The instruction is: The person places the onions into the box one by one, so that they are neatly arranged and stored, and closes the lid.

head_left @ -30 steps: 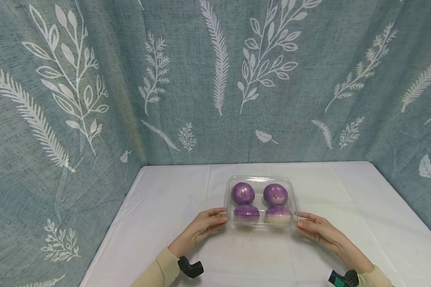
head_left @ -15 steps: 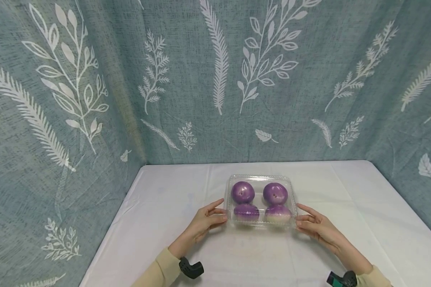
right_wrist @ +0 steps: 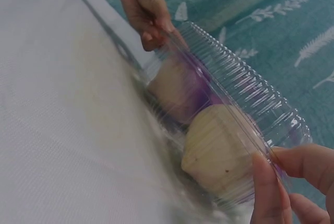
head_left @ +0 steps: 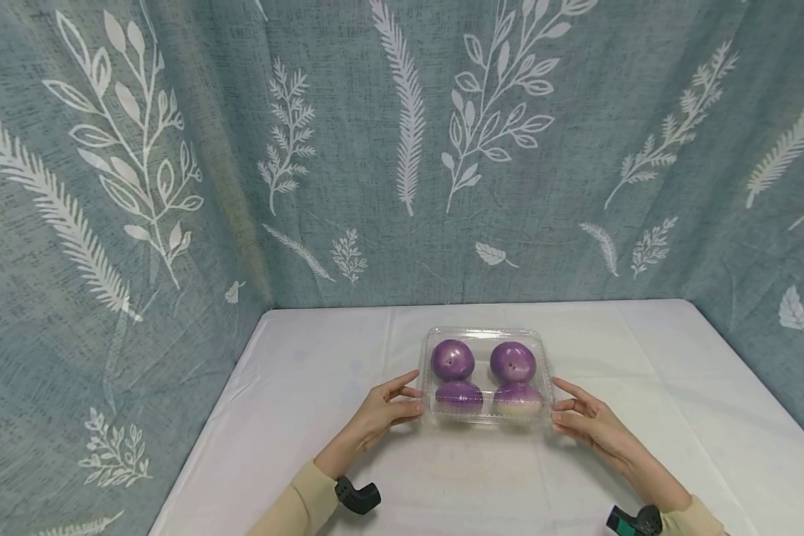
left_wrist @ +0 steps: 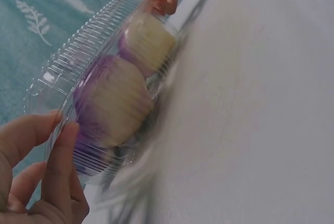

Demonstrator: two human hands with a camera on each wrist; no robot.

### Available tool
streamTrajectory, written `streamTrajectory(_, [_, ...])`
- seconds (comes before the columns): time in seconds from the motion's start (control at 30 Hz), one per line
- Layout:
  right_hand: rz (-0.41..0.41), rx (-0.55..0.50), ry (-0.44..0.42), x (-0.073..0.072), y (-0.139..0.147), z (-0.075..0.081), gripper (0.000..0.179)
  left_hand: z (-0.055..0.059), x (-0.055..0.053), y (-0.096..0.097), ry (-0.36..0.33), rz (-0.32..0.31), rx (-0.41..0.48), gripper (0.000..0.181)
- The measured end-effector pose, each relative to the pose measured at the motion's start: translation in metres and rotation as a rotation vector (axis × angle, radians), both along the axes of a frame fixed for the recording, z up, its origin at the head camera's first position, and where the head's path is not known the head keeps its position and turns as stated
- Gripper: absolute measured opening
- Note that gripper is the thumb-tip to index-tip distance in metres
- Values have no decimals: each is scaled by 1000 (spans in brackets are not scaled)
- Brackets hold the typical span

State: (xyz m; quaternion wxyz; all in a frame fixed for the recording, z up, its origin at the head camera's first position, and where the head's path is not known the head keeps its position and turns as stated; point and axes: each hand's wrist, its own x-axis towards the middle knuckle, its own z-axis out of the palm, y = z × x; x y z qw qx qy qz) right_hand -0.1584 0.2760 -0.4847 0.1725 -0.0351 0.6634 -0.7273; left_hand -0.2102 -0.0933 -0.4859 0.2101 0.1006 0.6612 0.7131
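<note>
A clear plastic clamshell container (head_left: pixel 483 332) sits on the white table with its lid down. Purple-topped, pale-bottomed turnips (head_left: pixel 452 361) show through it, two behind and two in front. At the container's left side, my left hand (head_left: pixel 377 414) pinches the edge between thumb and fingertips. My right hand (head_left: pixel 595 427) pinches the opposite edge the same way. In the left wrist view, the thumb presses the ribbed wall (left_wrist: pixel 86 46) near its rim. The right wrist view shows the thumb and index finger meeting at the rim beside a pale turnip (right_wrist: pixel 222 151).
A white cloth (head_left: pixel 321 357) covers the table. Blue-green curtains (head_left: pixel 375 149) with white leaf prints stand behind it and along both sides. Black devices (head_left: pixel 358 496) are strapped at both wrists.
Both index fingers have lifted and spread away from the thumbs along the container's sides. The container has hardly moved and its lid stays down.
</note>
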Motion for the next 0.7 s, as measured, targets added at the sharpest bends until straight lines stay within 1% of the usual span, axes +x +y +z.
streamTrajectory(0.47, [-56, 87, 22, -1, -3, -1, 79, -1, -2, 0, -5, -5, 6, 67])
streamTrajectory(0.57, [-44, 94, 45, -1, -3, -2, 78, -1, -2, 0, -6, -1, 3, 67])
streamTrajectory(0.7, [-9, 114, 80, 0, -1, -4, 78, -2, -3, 0, 4, 1, -15, 68])
